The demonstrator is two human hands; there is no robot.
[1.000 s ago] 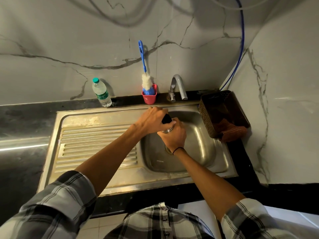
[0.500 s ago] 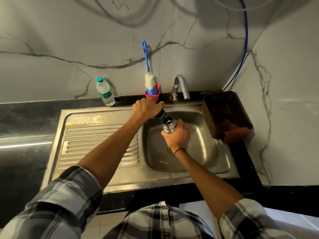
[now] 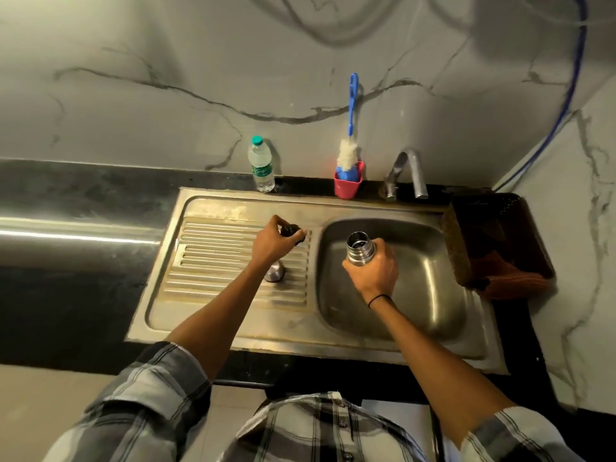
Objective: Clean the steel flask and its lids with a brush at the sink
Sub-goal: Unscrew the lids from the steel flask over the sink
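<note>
Over the ribbed draining board of the stainless steel sink (image 3: 233, 331), in the head view, the left hand (image 3: 271, 243) now holds the small dark inner lid (image 3: 290, 231) pinched in curled fingers; a second ago that hand sat on the mouth of the flask, twisting, and half a second ago it was lifting the lid clear beside the red cup. The move left suggests the lid is about to be set down next to the rounded steel outer cap (image 3: 275, 272), which lies on the ridges under the left wrist. The right hand (image 3: 375, 270) grips the polished cylindrical steel flask (image 3: 359, 249) round its body above the basin, tilted, its threaded neck open and dark inside. So the flask looks fully opened, and brushing likely comes next. The blue-handled bottle brush with white bristles (image 3: 349, 151) stands untouched in the red plastic cup (image 3: 348, 188) at the wall, beside the curved metal tap (image 3: 408, 168), which shows no water running.
</note>
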